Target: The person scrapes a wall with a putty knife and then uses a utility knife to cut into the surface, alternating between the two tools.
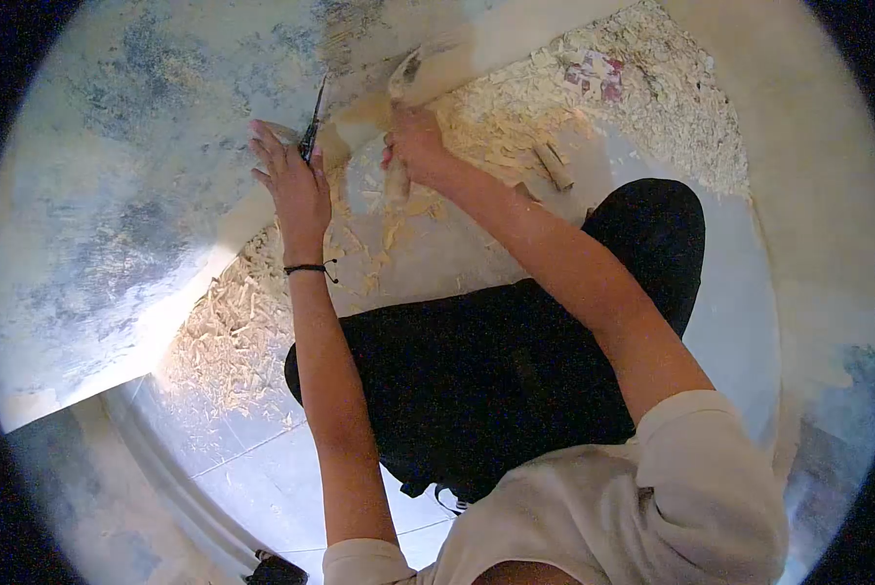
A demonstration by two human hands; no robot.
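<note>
My left hand point(296, 185) lies with its fingers spread on the mottled blue and cream surface point(145, 195). A thin, dark, pointed thing point(313, 122) shows beside its thumb and index finger; I cannot tell whether it is a loose tool. My right hand point(415, 144) is closed round a pale wooden handle point(397, 183) at the edge of a tan wooden piece point(359, 115). Above that hand is a curved, pale shape with a dark patch, partly blurred. Wood shavings point(496, 127) lie beyond and beside the hands.
My legs in black point(477, 370) are folded below the hands. A short wooden cylinder point(555, 167) lies right of the right hand. More shavings point(233, 336) cover the tiled floor point(272, 478) at the left. A red and white scrap point(595, 76) sits among chips at the upper right.
</note>
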